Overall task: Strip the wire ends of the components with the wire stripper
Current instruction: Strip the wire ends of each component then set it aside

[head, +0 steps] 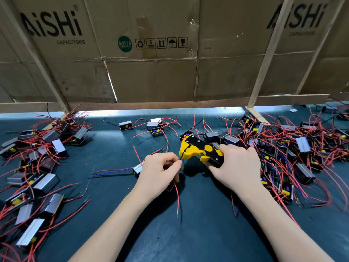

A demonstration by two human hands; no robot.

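Here, right hand [238,167] grips yellow-black wire stripper [200,148]; left hand [160,171] pinches black wire [181,156].

Bright white light spills through the gap [156,110] under the cardboard wall [151,72], glaring on the far edge of the dark green table [188,233]. The cardboard itself sits dim and brownish, and soft shadows pool beneath the hands. Straight wooden battens [268,53] bow outward near the edges, and the corners look slightly soft.
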